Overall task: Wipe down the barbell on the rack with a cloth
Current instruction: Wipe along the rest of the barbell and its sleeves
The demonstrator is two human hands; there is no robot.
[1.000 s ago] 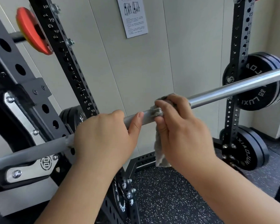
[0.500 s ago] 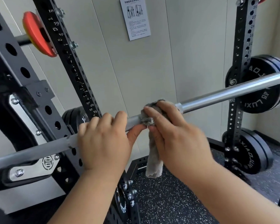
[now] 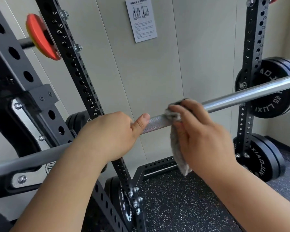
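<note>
The bar (image 3: 241, 96) is gripped by the left hand (image 3: 110, 136); the cloth (image 3: 176, 131) is clenched around it mid-shaft by the right hand (image 3: 201, 134); the wiping seems only partly done.

The barbell (image 3: 241, 96) is metal, glossy and smooth right of the cloth (image 3: 177, 139), with rough knurling left of it. The cloth is grey, fuzzy fabric. Behind the barbell, the rack upright (image 3: 253, 47) is matt black perforated metal, the weight plates (image 3: 268, 91) dull black, the floor (image 3: 182, 203) speckled and grainy.
</note>
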